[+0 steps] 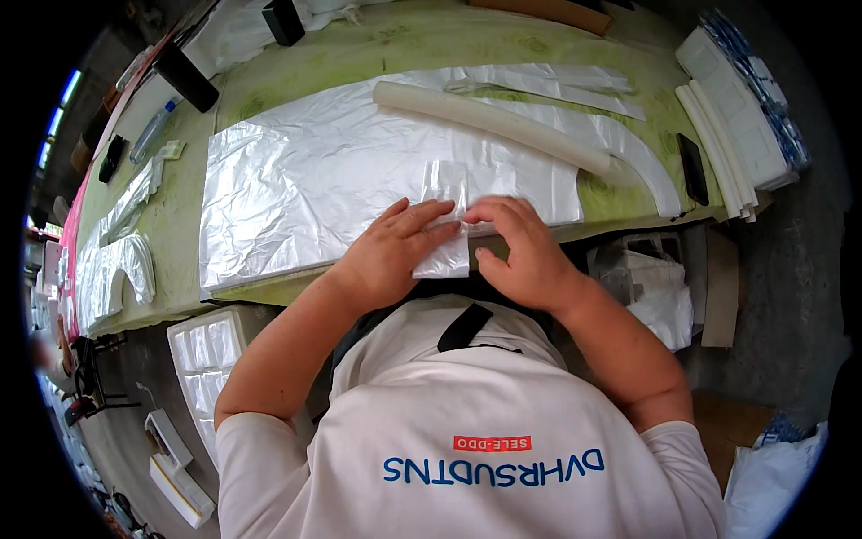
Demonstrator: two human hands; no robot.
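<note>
Near the table's front edge, a narrow folded piece of clear plastic film lies on a wide stack of silvery plastic sheets, its lower end over the edge. My left hand rests on the narrow piece with its fingers stretched out flat. On the other side, my right hand has its thumb and forefinger apart, the fingertips by the piece's right border. Whether they touch it I cannot tell. Behind both hands, a long white tube lies slantwise across the stack.
Plastic strips lie behind the tube, and crumpled film at the left. A dark phone lies by white rolls at the right. A clear bottle and black cylinder are far left. Below stands a white tray.
</note>
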